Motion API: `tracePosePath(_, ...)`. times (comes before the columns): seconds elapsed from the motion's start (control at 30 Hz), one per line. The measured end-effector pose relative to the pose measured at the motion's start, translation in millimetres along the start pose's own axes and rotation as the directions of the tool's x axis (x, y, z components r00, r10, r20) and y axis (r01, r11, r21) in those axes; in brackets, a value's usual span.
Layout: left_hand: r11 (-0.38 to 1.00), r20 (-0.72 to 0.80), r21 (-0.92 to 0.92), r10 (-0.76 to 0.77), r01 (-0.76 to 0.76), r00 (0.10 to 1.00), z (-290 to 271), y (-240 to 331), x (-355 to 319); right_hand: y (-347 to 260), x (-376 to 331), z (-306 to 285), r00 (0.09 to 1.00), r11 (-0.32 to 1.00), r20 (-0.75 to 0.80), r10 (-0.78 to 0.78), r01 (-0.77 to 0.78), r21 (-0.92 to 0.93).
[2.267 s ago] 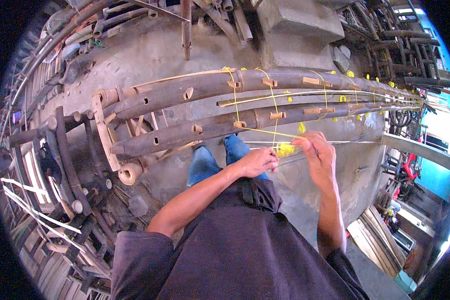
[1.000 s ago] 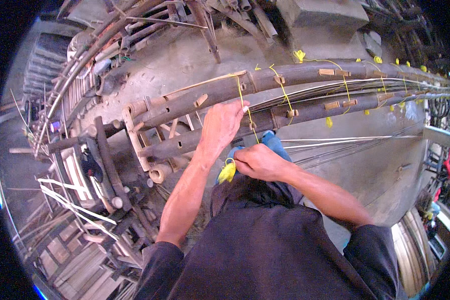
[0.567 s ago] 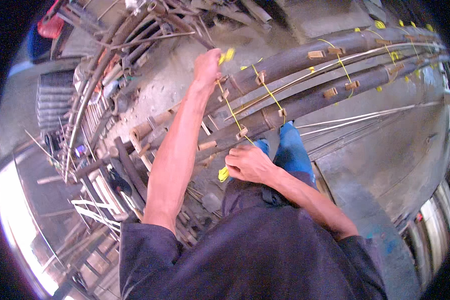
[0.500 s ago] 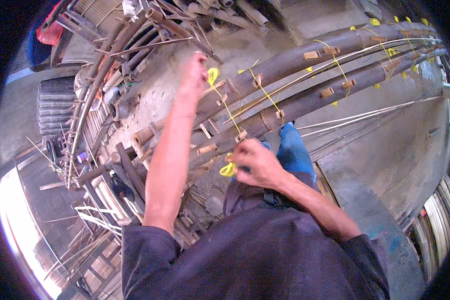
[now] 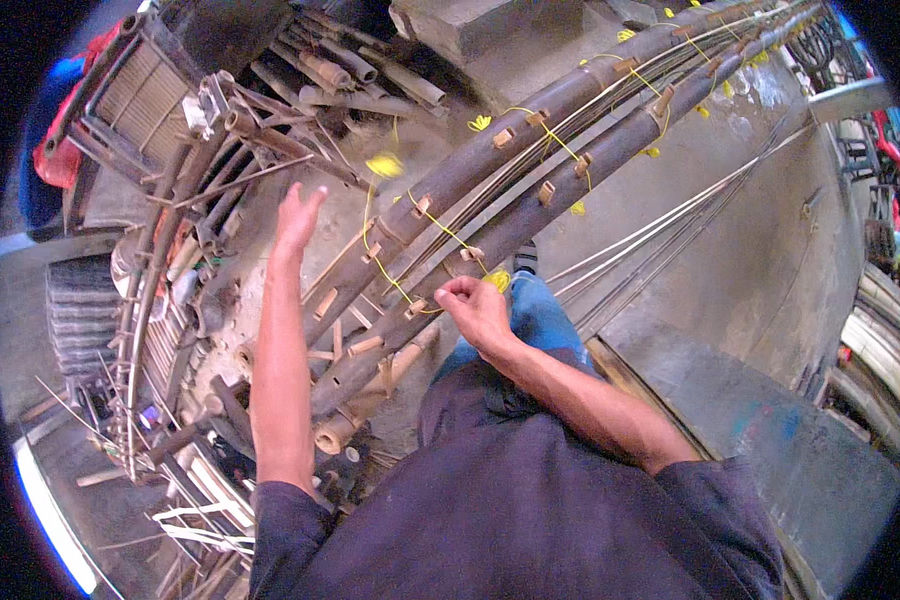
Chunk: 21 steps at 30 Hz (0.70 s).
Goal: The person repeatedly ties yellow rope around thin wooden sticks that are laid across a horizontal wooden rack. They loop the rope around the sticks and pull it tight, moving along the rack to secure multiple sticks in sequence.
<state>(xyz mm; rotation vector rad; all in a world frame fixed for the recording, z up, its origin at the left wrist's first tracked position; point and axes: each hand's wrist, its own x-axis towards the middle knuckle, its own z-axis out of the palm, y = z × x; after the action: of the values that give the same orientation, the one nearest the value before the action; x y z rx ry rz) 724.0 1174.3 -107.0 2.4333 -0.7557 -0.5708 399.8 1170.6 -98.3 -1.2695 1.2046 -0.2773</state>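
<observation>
Two dark bamboo poles, a far pole [image 5: 570, 95] and a near pole [image 5: 510, 240], run side by side toward the upper right. Small wooden pegs [image 5: 547, 193] stick out of both, with thin yellow cord [image 5: 392, 279] strung across between them. My right hand [image 5: 478, 312] is pinched on the cord beside a peg of the near pole. A yellow cord bundle [image 5: 497, 280] shows just behind its knuckles. Over the floor left of the poles, my left hand [image 5: 300, 218] is empty, fingers apart. Another yellow bundle [image 5: 383, 165], blurred, hangs in the air right of it.
Bamboo offcuts [image 5: 330, 75] lie heaped at the far left, near a slatted frame [image 5: 135, 110]. A stack of dark corrugated sheets [image 5: 78, 300] stands at the left. Long thin strips [image 5: 660, 225] lie on the floor to the right, beyond a grey board [image 5: 760, 440].
My left hand has moved left, and its fingers have spread. The view has shifted, with the poles now more steeply slanted. My right hand stays by the near pole.
</observation>
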Motion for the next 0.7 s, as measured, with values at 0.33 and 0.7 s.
tracePosePath(0.33, 0.992, 0.509, -0.109, 0.004, 0.061, 0.861, 5, 60, -71, -17, 2, -15, 0.99, 0.998, 0.131, -0.06, 0.064, -0.028)
tracePosePath(0.7, 0.606, 0.505, -0.721, 0.125, 0.337, 0.854, 15, 68, -56, 4, -27, -15, 0.908, 0.901, 0.211, -0.362, 0.399, -0.17)
